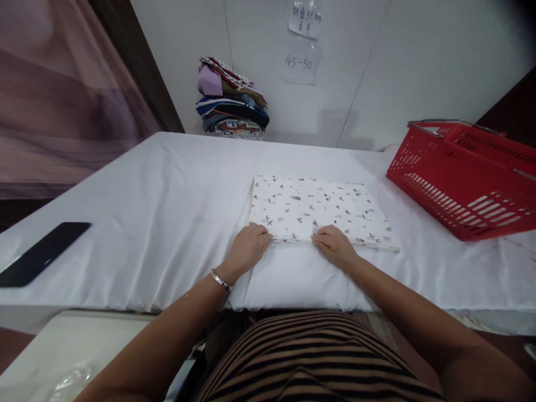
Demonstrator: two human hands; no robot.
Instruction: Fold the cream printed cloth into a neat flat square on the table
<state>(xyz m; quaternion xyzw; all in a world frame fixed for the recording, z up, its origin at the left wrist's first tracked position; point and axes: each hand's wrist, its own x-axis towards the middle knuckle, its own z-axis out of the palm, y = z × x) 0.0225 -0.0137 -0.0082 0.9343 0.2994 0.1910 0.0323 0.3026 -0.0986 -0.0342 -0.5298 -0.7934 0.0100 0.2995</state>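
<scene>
Has the cloth on the worktop straight ahead, left hand and right hand at its near edge; has the phone well apart to the left, the basket to the right, the fabric stack near the worktop's far edge, paper notes on the wall behind

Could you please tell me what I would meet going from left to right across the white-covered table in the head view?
Flat black object → left hand, at the near edge of the folded patterned cloth → right hand, at that same edge → red basket.
</scene>
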